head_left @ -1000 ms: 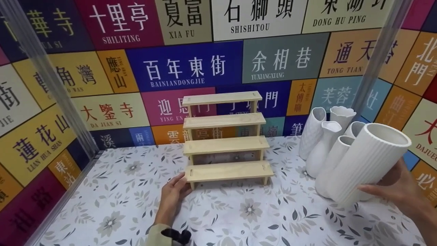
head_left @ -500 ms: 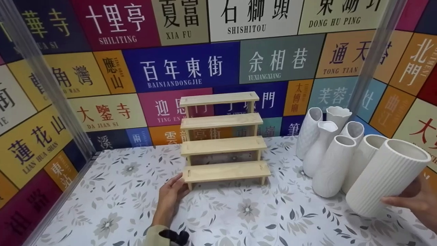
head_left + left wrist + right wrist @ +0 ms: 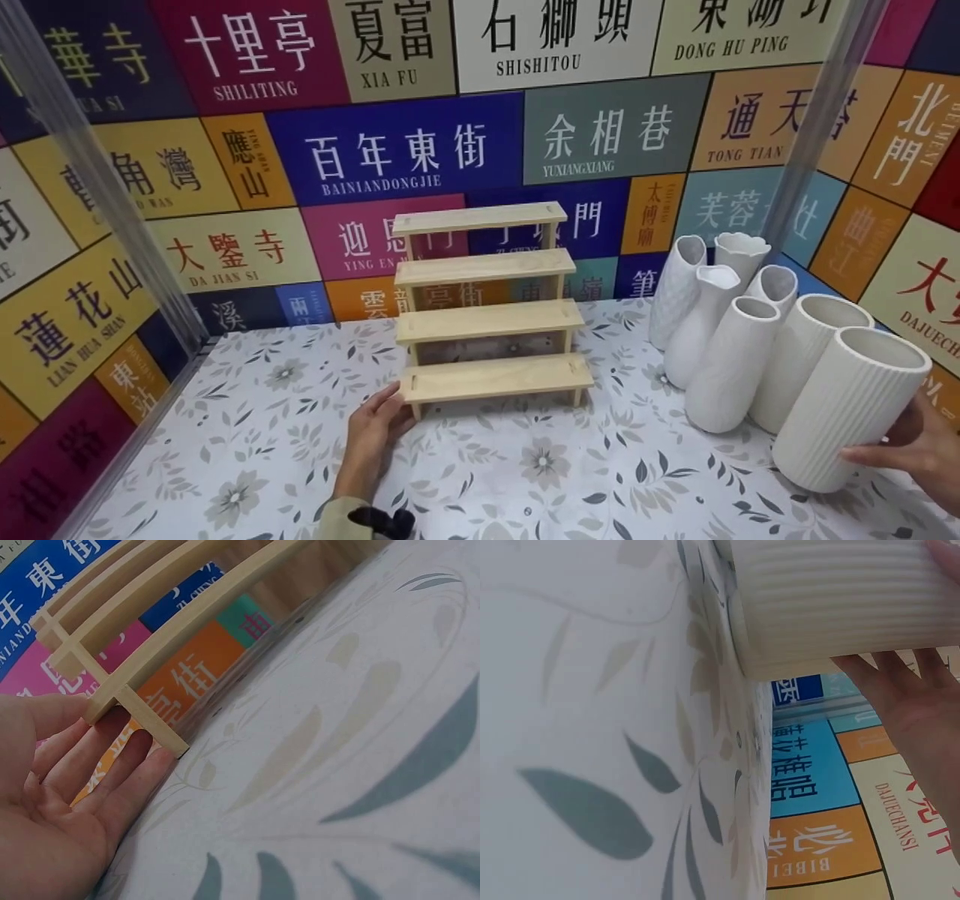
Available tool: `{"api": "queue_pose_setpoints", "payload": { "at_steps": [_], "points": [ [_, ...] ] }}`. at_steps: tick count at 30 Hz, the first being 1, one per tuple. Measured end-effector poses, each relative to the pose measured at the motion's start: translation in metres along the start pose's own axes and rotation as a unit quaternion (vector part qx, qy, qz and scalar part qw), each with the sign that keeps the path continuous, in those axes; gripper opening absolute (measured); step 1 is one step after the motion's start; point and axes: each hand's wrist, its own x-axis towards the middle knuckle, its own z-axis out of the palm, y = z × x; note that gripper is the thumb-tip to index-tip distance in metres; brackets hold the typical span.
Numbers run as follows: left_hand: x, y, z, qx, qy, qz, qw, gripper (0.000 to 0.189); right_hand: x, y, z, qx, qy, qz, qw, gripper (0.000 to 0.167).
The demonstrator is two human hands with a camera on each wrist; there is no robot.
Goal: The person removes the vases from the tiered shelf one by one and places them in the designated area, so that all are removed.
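A ribbed white vase is at the right front of the head view, leaning slightly, its base at or very near the tablecloth. My right hand grips it from the right, thumb on the near side and the other fingers round the back. A four-tier wooden display stand stands mid-table, bare on every step. My left hand holds its lower left corner; in the left wrist view the thumb lies against the end of the bottom step, with fingers under it by the leg.
Several white vases cluster behind the ribbed one, among them a plain cylinder, a wide one and a frilled-rim one. A floral cloth covers the table. Colourful sign-printed walls enclose the back and sides.
My right hand has brought the ribbed vase away from the other vases, to the right and down toward the table, and made it more upright. My left hand stays at the stand's corner.
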Motion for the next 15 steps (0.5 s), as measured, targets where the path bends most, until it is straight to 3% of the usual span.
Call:
{"api": "queue_pose_setpoints", "payload": {
  "at_steps": [7,15],
  "points": [
    [-0.0009,-0.0006,-0.0007,-0.009,-0.008,0.011,0.9999,0.046,-0.001,0.0069,0.0031,0.037,0.001,-0.013,0.9992,0.107],
    [-0.0015,0.0011,-0.0006,0.016,-0.006,0.002,0.9998,0.047,-0.0026,0.0077,0.0087,0.005,0.016,-0.01,0.9998,0.112]
  ]
}}
